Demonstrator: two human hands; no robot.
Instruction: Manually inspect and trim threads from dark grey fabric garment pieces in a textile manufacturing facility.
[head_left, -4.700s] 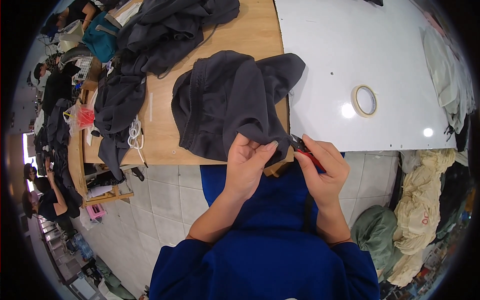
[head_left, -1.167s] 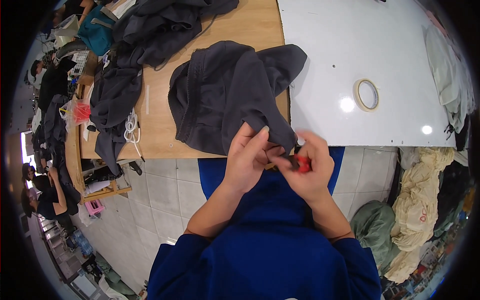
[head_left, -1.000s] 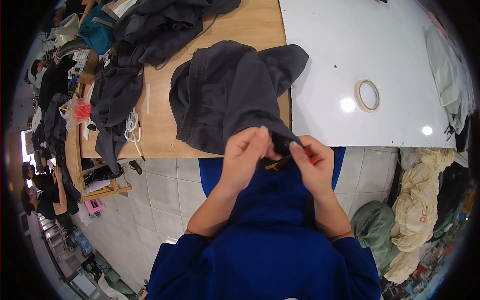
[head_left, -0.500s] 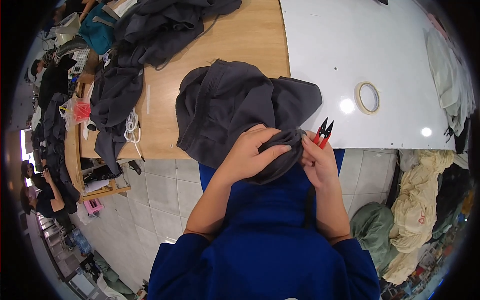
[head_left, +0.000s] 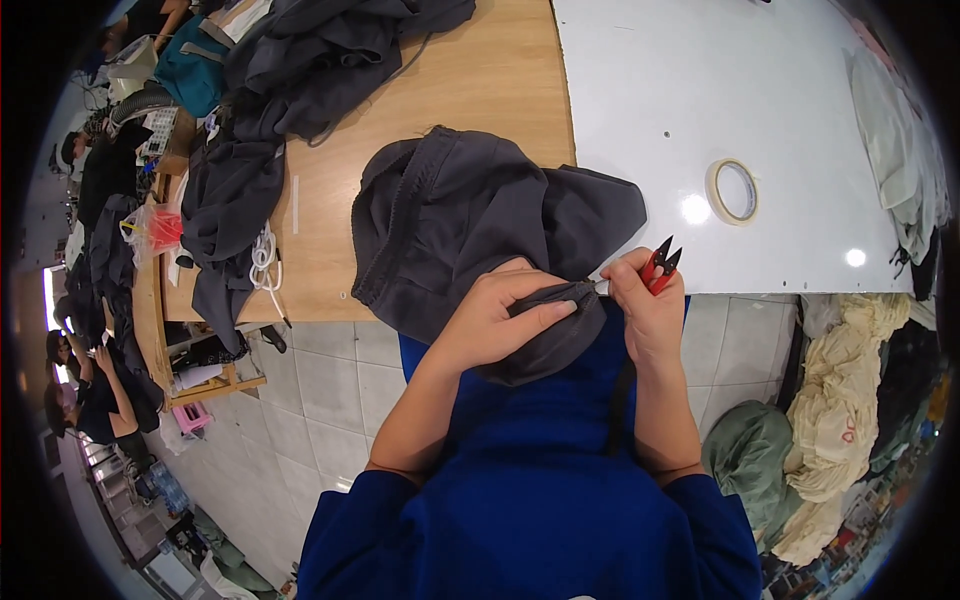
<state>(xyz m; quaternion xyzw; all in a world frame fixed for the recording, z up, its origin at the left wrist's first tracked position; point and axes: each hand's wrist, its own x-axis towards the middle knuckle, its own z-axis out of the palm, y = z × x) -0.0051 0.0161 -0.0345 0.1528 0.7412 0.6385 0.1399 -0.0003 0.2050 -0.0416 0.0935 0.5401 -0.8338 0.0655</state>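
A dark grey garment (head_left: 480, 200) with a gathered, stitched band lies bunched at the table's near edge, partly hanging over my lap. My left hand (head_left: 505, 318) grips a fold of it, thumb on top near a seam. Just to the right, my right hand (head_left: 648, 305) has its fingers closed around red-handled thread snips (head_left: 664, 266), whose dark blades point up and away from the cloth. Its fingertips also meet a small whitish bit at the garment's edge; whether that is thread or a tag I cannot tell.
A roll of masking tape (head_left: 733, 192) lies on the white tabletop (head_left: 640, 80). More dark cloth (head_left: 310, 70) and a coiled white cord (head_left: 264, 258) are on the wooden table at left. Cream cloth (head_left: 835, 400) and green cloth (head_left: 745, 455) are heaped low right. People are at far left.
My right hand has shifted slightly right, away from the left hand, and turned, carrying the snips with it. A pale bit now shows between its fingertips and the garment.
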